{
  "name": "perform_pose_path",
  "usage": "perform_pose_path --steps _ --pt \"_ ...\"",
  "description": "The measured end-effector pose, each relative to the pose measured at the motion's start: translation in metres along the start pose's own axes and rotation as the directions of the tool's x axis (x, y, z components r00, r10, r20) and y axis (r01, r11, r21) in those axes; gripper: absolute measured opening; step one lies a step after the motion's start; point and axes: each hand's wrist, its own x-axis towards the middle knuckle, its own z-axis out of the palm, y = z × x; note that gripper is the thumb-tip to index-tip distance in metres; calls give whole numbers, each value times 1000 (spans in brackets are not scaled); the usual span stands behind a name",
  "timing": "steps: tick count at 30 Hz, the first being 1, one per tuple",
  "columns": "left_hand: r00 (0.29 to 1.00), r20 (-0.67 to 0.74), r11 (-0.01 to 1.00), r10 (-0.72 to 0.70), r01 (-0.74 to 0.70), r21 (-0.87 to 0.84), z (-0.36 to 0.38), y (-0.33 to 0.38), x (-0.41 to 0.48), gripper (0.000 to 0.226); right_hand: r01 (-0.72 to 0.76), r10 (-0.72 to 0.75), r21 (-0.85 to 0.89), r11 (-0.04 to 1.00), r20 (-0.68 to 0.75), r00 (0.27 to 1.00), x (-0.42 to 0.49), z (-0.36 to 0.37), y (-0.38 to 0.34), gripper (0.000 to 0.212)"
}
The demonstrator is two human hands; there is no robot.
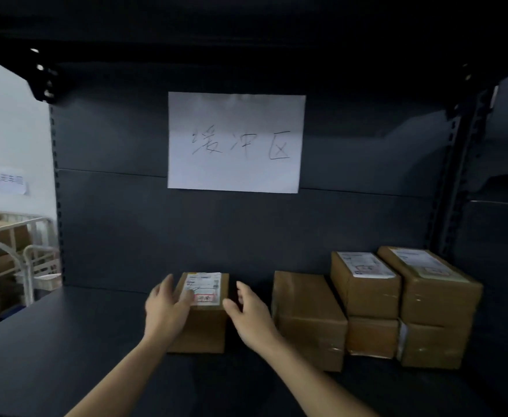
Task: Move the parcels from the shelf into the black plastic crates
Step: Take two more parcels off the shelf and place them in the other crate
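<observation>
A small brown cardboard parcel (206, 319) with a white label on top stands on the dark shelf board (66, 341). My left hand (165, 308) lies against its left side, with the thumb on the label. My right hand (251, 314) is just right of the parcel, fingers spread, apart from it or barely touching. To the right stand more brown parcels: a plain one (310, 317) and two stacks of two, the top ones labelled (367, 284) (430, 284). No black crate is in view.
A white paper sign (236, 142) with handwriting hangs on the shelf's back panel. Perforated uprights (55, 191) frame the bay, and another shelf board is overhead. At the left, beyond the shelf, stands a white metal cart (11, 254) with cardboard boxes.
</observation>
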Motion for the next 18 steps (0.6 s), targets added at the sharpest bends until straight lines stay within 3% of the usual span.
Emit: perform_pose_path --steps 6,18 --pt "972 45 971 229 -231 58 43 47 -16 58 102 -118 -94 990 -181 976 -14 -64 8 54" --pt "895 338 956 292 -279 -87 149 102 -63 52 -151 52 -155 976 -511 858 -75 -180 73 48"
